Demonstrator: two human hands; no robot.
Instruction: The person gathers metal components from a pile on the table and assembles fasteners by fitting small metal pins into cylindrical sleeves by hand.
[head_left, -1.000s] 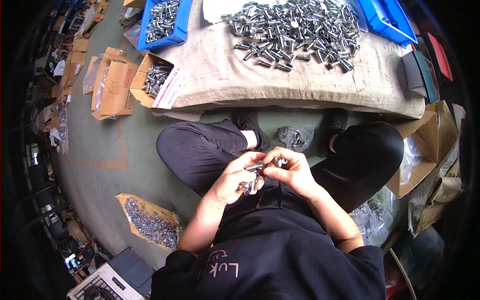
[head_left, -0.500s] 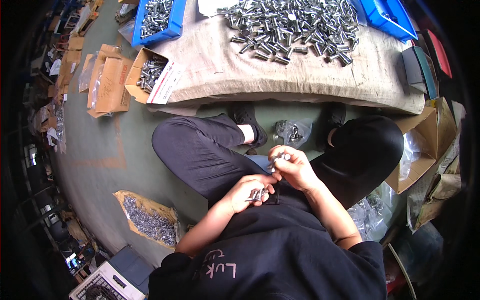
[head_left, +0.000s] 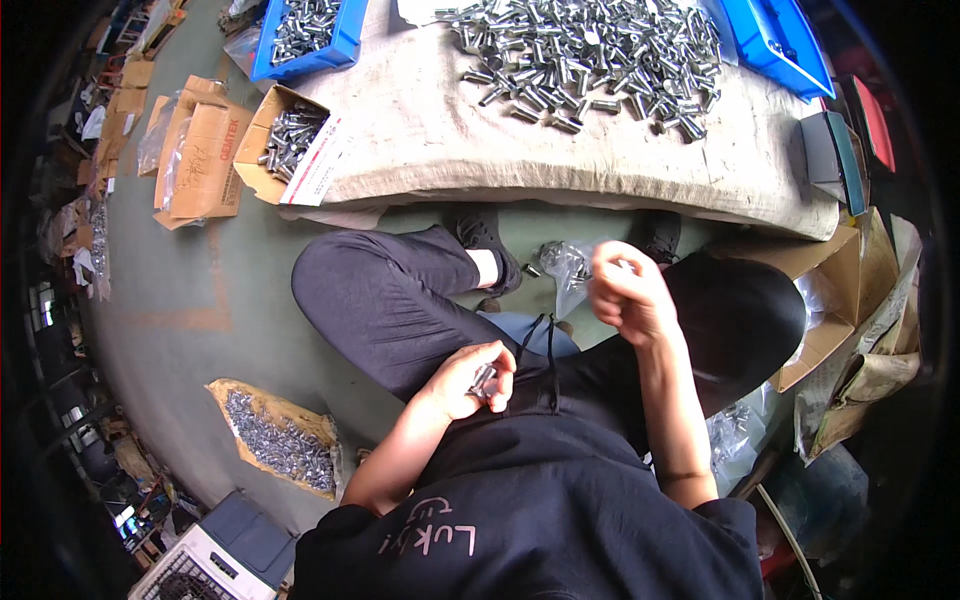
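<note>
Green floor (head_left: 265, 275) | left grip (head_left: 464, 380) | metal parts (head_left: 484, 381) cupped inside (partly hidden)

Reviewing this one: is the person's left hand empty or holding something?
Holding something: shiny metal pieces show between the palm and curled fingers of the left hand.

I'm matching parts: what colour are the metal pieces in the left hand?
Silvery grey; the metal pieces show best in the head view.

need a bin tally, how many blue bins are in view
2: left bin, holding metal parts, at the picture's upper left; right bin at its upper right. The top edge cuts both; others may be hidden.
</note>
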